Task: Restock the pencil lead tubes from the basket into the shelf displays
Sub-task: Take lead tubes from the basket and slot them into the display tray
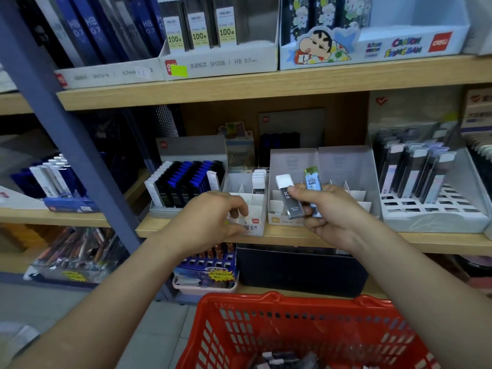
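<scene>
Grey tube (289,199), white cap, and blue tube (313,186), green cap, stood pinched together in my right grip (332,217), frame centre, before the clear display box (343,166). My left grip (213,217) clasped the white divided box (257,206) by its front wall. Red basket (239,328) sat lower centre, loose tubes (277,360) inside.

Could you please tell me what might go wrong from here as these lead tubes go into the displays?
1. The right hand pinches two different tubes at once, a white-capped grey tube and a light blue tube; one might slip or land in the wrong slot.
2. The left hand grips the front of the white divided box at the shelf edge; a tug could pull it off.
</scene>
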A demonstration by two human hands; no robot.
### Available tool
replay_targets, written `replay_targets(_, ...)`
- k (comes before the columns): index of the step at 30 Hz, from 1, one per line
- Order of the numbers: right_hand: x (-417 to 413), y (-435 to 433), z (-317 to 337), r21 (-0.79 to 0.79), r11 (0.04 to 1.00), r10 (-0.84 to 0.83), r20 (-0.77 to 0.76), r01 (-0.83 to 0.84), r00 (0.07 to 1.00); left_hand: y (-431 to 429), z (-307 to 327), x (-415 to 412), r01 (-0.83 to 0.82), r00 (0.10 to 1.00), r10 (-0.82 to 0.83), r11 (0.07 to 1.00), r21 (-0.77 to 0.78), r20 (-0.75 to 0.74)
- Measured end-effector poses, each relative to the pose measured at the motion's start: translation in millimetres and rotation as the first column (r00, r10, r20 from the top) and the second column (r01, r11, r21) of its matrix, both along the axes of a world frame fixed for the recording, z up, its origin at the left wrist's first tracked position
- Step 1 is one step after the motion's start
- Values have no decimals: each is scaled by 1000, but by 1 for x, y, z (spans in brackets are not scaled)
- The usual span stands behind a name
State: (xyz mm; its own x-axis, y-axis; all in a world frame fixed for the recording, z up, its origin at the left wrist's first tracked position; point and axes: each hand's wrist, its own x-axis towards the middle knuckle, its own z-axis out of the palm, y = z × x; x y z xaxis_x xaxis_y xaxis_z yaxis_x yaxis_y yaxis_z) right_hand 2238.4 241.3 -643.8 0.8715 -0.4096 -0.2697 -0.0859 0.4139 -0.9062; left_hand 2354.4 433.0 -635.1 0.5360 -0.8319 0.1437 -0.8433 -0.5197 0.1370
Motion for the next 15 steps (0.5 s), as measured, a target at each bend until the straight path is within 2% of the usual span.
replay_targets(4, -2, 10, 4, -19, 1000, 19, -13, -20, 1000, -5, -4, -7, 30, 1000, -31, 992, -125, -4)
replay_targets(10, -11, 15, 11, 39, 994, 106, 10, -107, 994, -13, -10, -18, 64, 997, -71, 978, -200, -26)
replay_targets(13, -11, 18, 11, 2, 995, 103, 24, -103, 994, -13, -11, -18, -17, 991, -16, 968, -249, -130)
replay_targets(15, -11, 20, 10, -23, 994, 110, 31, -109, 993, -14, -7, -20, -101, 973, 16, 929, -357, -232)
